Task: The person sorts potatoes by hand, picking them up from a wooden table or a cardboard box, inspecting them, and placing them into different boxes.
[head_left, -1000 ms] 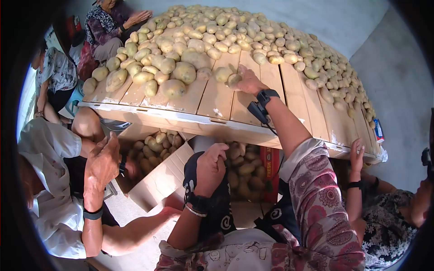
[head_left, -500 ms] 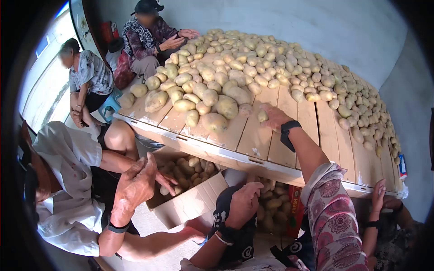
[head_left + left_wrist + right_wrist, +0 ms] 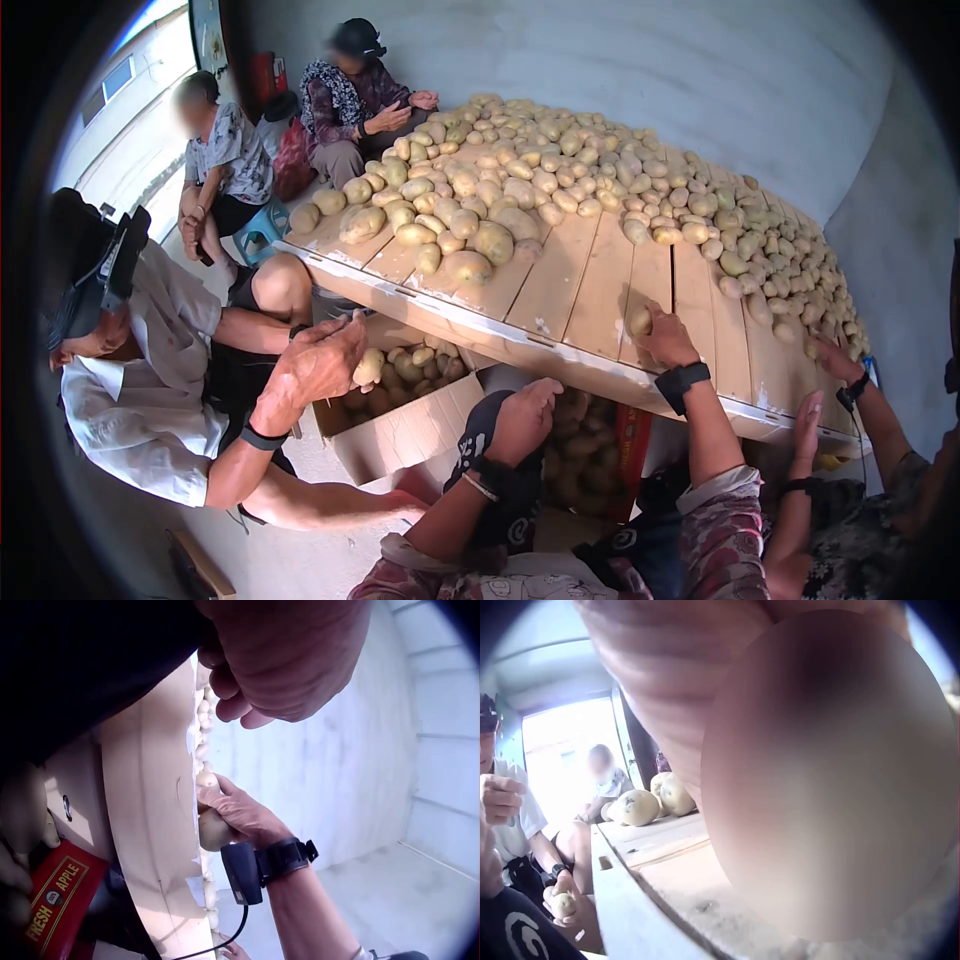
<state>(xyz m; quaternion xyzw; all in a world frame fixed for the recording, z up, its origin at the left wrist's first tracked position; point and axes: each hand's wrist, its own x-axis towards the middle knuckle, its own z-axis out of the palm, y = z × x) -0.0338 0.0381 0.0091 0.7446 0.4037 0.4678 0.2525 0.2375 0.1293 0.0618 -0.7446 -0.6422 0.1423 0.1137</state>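
My right hand [image 3: 668, 340] is over the planked table near its front edge, gripping a potato [image 3: 641, 320]. In the left wrist view one potato [image 3: 215, 829] shows under that palm and another potato [image 3: 208, 780] at the fingertips. A large blurred shape covers the palm side in the right wrist view. My left hand [image 3: 526, 418] is raised over my knee, fingers loosely curled and holding nothing. The left wrist view has it close up at the top.
Potatoes [image 3: 600, 165] cover the table's [image 3: 600, 270] back and right. Beneath are a carton [image 3: 410, 430] of potatoes and a red box [image 3: 64, 896] marked FRESH APPLE. A person at left holds a potato [image 3: 368, 368]; hands [image 3: 835, 362] reach in from the right; two people sit behind.
My right hand has moved right and nearer the table's front edge with the potato. The head view has shifted. A neighbour's hand now reaches to the potatoes at right.
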